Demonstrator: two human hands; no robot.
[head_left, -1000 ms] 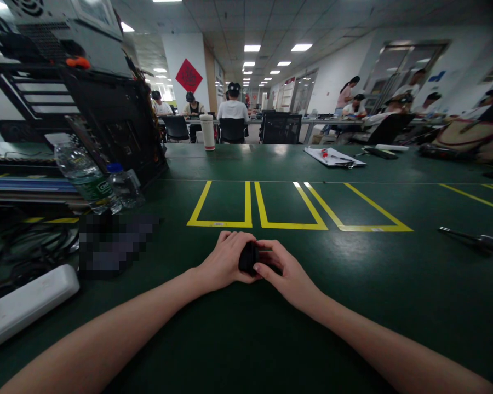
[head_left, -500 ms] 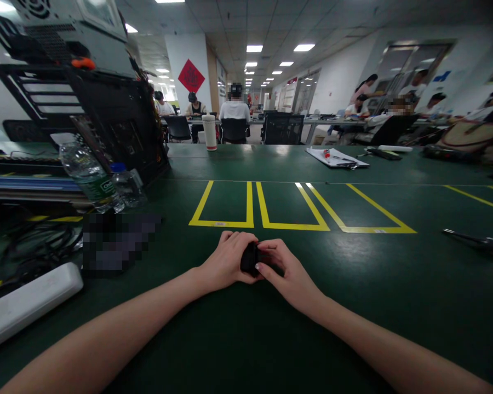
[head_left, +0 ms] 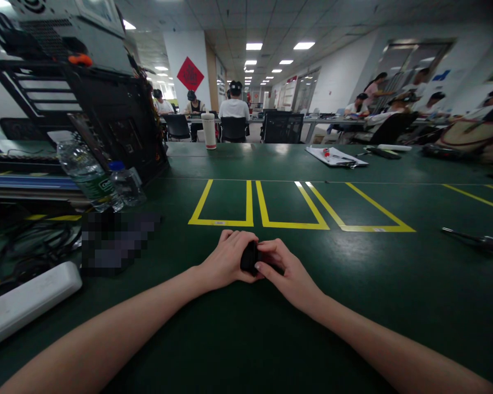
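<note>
Between my two hands sits a small black object (head_left: 249,258), dark and rounded, its exact kind not clear. My left hand (head_left: 231,256) wraps round it from the left, fingers over the far side and thumb low at the near side. From the right, my right hand (head_left: 282,268) grips its edge with bent fingers and thumb. Both hands are low at the green table (head_left: 238,334), just in front of the yellow tape outlines (head_left: 287,225). Fingers cover much of the black object.
To the left are a white power strip (head_left: 28,303), black cables (head_left: 28,246), plastic bottles (head_left: 82,172) and an opened computer case (head_left: 123,126). A screwdriver (head_left: 479,239) lies at right. Farther back stand a white cup (head_left: 209,131) and a clipboard (head_left: 332,157). Several people sit beyond.
The hands hold nearly the same pose on the black object. The whole view has shifted very slightly.
</note>
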